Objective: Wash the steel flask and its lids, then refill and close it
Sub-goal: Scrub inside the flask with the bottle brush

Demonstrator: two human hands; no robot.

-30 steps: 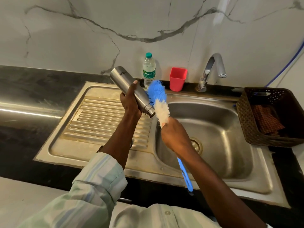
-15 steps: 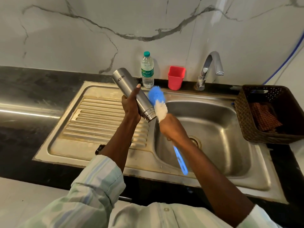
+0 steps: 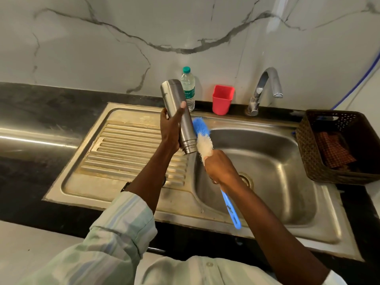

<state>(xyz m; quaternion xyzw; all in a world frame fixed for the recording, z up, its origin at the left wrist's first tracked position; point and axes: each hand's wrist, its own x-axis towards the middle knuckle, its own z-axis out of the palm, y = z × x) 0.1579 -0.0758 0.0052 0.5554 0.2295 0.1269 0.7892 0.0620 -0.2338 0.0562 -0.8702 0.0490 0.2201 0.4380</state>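
Left hand (image 3: 170,128): fingers and thumb wrapped round the mid-body of the steel flask (image 3: 178,116), gripping it firmly.
Right hand (image 3: 221,167): closed round the bottle brush (image 3: 202,138), just below the bristles; the blue handle projects from under the hand towards the front rim of the sink.
Flask position: held in the air, tilted, open threaded mouth pointing down and base uppermost, over the divide between the ribbed drainboard (image 3: 123,149) and the sink basin (image 3: 273,161).
Brush position: the white-and-blue bristle head lies against the outside of the flask near its mouth; it is not inside the flask.
Lids: none visible in this view.
Handling, flask: judged rigid and moderately light while empty; the smooth steel wall is probably slippery when wet. The mid-body hold is sound; the threaded neck is a poorer place to hold.
Handling, brush: soft bristles on a stiff handle; a hold close to the head gives control.
Surroundings: tap (image 3: 265,89) at the back edge of the sink, no water seen running; red cup (image 3: 222,101) and plastic water bottle (image 3: 188,87) on the counter behind the sink; woven basket (image 3: 308,153) with a checked cloth at the counter's right end.
Stage: washing in hand; refilling and closing not yet done.
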